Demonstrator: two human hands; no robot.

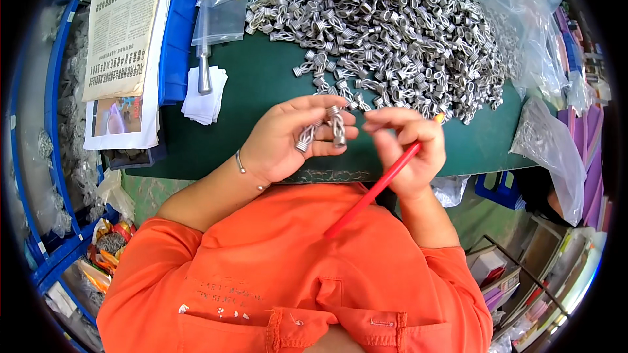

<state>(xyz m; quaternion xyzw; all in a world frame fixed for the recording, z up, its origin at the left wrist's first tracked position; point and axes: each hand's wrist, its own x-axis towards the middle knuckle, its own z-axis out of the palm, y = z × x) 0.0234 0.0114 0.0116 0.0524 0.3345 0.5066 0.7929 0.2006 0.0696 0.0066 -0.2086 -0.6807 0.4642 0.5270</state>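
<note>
- Head view: L hand (278, 134), palm up, fingers part-curled, holds 2 silver-grey looped metal pieces w/ ribbed round collars (337, 132), approx. 3 o'clock from its palm.
- R hand (415, 153), just beside it at 3 o'clock, grips a slim red pen-like stick (369, 201) slanting to 7–8 o'clock; its thumb & index tips look clear of the 2 pieces.
- Handling (est.): light, stiff, not fragile; smooth metal, prob. a bit slippery. Best hold: ribbed collar, thumb + 1 finger; loops could snag.
- Heap of similar silver-grey metal pieces (392, 33) on the dark green tabletop (261, 72), 12 to 2 o'clock.
- Hard to see: undersides of the held pieces, hidden by L fingers; stick's upper end, too small; heap's far edge, cut off at 12 o'clock.
</note>
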